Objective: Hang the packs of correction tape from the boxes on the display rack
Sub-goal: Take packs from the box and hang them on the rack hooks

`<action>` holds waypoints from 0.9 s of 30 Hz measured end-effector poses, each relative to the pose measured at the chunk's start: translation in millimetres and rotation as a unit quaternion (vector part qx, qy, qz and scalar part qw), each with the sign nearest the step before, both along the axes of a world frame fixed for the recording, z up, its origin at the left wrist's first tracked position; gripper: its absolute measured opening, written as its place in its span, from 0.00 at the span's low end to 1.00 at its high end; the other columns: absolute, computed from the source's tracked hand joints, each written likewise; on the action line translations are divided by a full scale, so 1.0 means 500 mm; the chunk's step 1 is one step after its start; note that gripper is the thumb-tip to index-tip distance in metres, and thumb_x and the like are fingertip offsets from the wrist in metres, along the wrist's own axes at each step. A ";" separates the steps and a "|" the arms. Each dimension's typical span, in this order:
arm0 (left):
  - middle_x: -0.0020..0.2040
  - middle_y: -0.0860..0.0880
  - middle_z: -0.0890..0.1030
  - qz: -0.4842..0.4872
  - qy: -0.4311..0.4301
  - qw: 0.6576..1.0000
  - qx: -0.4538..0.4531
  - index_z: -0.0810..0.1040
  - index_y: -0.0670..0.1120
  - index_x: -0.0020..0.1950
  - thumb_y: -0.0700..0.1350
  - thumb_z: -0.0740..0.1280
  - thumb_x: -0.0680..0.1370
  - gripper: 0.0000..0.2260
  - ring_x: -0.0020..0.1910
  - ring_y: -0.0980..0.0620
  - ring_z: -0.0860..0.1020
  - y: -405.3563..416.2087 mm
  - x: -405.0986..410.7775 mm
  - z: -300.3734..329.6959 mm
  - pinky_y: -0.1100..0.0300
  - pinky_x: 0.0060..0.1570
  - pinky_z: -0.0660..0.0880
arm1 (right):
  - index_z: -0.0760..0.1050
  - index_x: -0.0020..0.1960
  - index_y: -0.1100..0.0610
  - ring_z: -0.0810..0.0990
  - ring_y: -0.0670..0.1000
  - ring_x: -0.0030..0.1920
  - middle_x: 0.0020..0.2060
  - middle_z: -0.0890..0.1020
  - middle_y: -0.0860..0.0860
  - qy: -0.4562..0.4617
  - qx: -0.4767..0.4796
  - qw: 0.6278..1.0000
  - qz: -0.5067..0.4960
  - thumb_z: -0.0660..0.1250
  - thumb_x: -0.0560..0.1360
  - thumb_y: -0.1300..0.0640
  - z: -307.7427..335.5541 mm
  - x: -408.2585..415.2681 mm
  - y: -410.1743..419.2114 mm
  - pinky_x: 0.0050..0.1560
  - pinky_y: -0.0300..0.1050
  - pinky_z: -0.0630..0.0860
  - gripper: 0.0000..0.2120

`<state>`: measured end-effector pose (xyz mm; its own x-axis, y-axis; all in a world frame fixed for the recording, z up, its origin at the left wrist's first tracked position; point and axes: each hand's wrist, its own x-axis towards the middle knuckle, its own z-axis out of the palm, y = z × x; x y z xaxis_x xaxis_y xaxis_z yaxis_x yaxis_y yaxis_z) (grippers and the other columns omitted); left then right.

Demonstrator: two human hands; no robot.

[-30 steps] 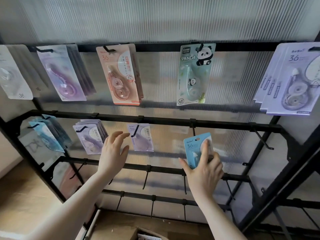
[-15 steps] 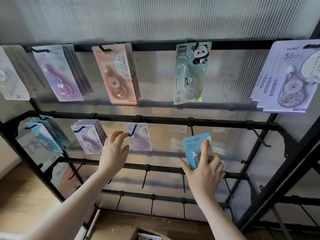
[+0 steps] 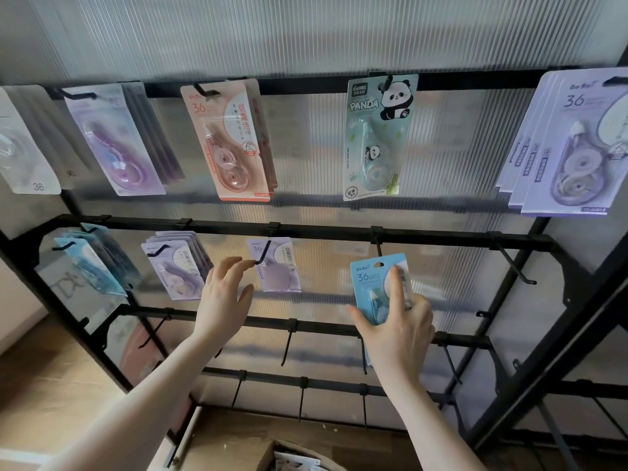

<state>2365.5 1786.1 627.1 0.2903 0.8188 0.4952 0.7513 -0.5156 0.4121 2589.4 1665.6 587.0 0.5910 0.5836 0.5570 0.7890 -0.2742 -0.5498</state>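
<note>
A blue pack of correction tape [image 3: 377, 283] is held upright in the right hand [image 3: 397, 331], with the thumb at its left edge and the index finger laid up its front; the grip is closed around the pack. The pack is raised just below the second rail of the black display rack [image 3: 339, 231], its hang hole right under a bare hook [image 3: 378, 244] on that rail. The left hand [image 3: 222, 300] is held with a loose, fairly wide grip and nothing in it; its fingertips [image 3: 246, 263] are at the end of the neighbouring hook to the left, where a single lilac pack [image 3: 278, 266] is hung. Further left on the same rail, a bunch of lilac packs [image 3: 176, 266] and a bunch of light-blue packs [image 3: 95, 263] are hung. On the top rail, a pink pack [image 3: 231, 141], a panda pack [image 3: 377, 137] and pale purple packs [image 3: 574, 147] at the far right are seen. At the bottom edge, an open cardboard box [image 3: 292, 457] is partly visible on the floor.
</note>
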 end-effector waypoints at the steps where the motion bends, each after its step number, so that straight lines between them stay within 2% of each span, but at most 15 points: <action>1: 0.62 0.44 0.73 0.000 -0.001 1.000 0.001 0.75 0.44 0.63 0.35 0.66 0.75 0.17 0.61 0.43 0.70 0.001 -0.002 0.000 0.51 0.59 0.67 | 0.63 0.72 0.52 0.70 0.56 0.41 0.46 0.71 0.60 0.004 0.003 1.000 0.000 0.70 0.63 0.33 0.000 -0.001 0.001 0.40 0.45 0.68 0.43; 6: 0.61 0.43 0.73 0.000 -0.001 1.000 0.004 0.75 0.43 0.62 0.34 0.67 0.74 0.17 0.60 0.43 0.71 0.003 -0.008 -0.005 0.52 0.58 0.67 | 0.64 0.70 0.53 0.71 0.56 0.41 0.47 0.72 0.61 0.023 0.020 0.999 -0.010 0.64 0.63 0.30 -0.005 -0.003 -0.004 0.39 0.46 0.70 0.42; 11: 0.61 0.43 0.73 -0.004 0.000 1.000 0.006 0.75 0.42 0.62 0.34 0.67 0.74 0.17 0.60 0.42 0.71 0.002 -0.009 -0.010 0.52 0.58 0.67 | 0.65 0.70 0.53 0.72 0.58 0.42 0.47 0.72 0.61 0.041 0.029 0.999 -0.017 0.71 0.63 0.34 -0.015 0.000 -0.013 0.40 0.51 0.74 0.42; 14: 0.61 0.43 0.73 -0.004 -0.001 1.000 0.004 0.75 0.43 0.62 0.34 0.66 0.74 0.17 0.60 0.43 0.71 0.001 -0.008 -0.011 0.53 0.58 0.66 | 0.65 0.70 0.53 0.72 0.58 0.42 0.47 0.73 0.61 0.035 0.012 0.999 -0.013 0.70 0.63 0.33 -0.014 0.004 -0.011 0.39 0.50 0.73 0.42; 16: 0.61 0.43 0.73 -0.004 -0.001 1.000 0.001 0.75 0.43 0.63 0.34 0.66 0.74 0.17 0.61 0.43 0.70 0.002 -0.006 -0.011 0.54 0.58 0.65 | 0.64 0.69 0.52 0.72 0.58 0.42 0.47 0.73 0.61 0.035 0.001 0.999 -0.013 0.68 0.63 0.32 -0.012 0.008 -0.004 0.39 0.48 0.72 0.41; 20: 0.62 0.43 0.73 -0.005 0.001 1.000 0.001 0.74 0.43 0.63 0.34 0.66 0.74 0.17 0.60 0.43 0.70 0.004 -0.003 -0.010 0.54 0.58 0.65 | 0.61 0.71 0.53 0.73 0.59 0.41 0.47 0.73 0.63 0.022 -0.010 1.000 -0.015 0.71 0.61 0.34 -0.019 0.017 0.011 0.39 0.49 0.72 0.45; 27: 0.61 0.43 0.73 -0.005 0.004 1.000 0.006 0.74 0.43 0.63 0.34 0.66 0.74 0.18 0.60 0.43 0.71 0.010 -0.001 -0.017 0.53 0.58 0.66 | 0.52 0.73 0.49 0.72 0.61 0.46 0.50 0.72 0.62 0.035 -0.039 0.998 -0.036 0.76 0.58 0.37 -0.015 0.033 0.062 0.45 0.52 0.70 0.52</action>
